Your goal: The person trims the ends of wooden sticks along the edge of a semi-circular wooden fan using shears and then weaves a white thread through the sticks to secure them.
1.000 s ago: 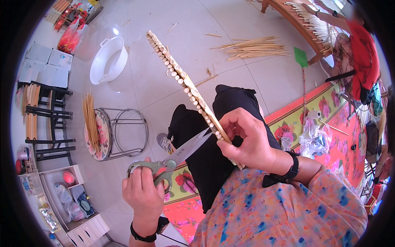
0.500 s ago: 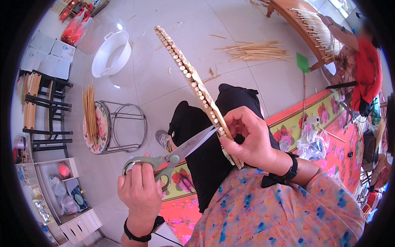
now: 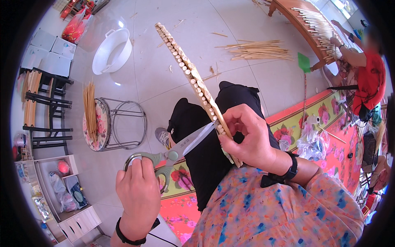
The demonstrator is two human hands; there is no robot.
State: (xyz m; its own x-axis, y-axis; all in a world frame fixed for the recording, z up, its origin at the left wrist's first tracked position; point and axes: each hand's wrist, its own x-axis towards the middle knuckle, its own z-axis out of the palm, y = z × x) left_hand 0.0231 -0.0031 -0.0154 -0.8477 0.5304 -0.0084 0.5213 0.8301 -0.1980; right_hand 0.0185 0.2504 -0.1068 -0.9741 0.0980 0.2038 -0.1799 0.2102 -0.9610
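My left hand point(image 3: 138, 185) is closed around the green handles of a pair of scissors point(image 3: 172, 155). Their blades point up and to the right, with the tips at the row of round cut ends along a long strip of bound straw-coloured stalks point(image 3: 187, 70). Between its thumb and fingers, my right hand point(image 3: 251, 138) pinches the lower part of this strip. The strip slants from my lap up to the far left, above my black-trousered knees. Whether the tips touch a stalk is hard to tell.
A round flowered stool point(image 3: 105, 123) with a stalk bundle point(image 3: 89, 111) stands left. Beyond it is a white tub point(image 3: 112, 51). Loose stalks point(image 3: 261, 50) lie on the floor ahead. At far right, a person in red point(image 3: 368, 78) handles stalks on a wooden table point(image 3: 290, 18).
The scissors and my left hand have shifted slightly, the tips moving up a little along the strip. My right hand keeps its hold. The other person's arms have moved over the table.
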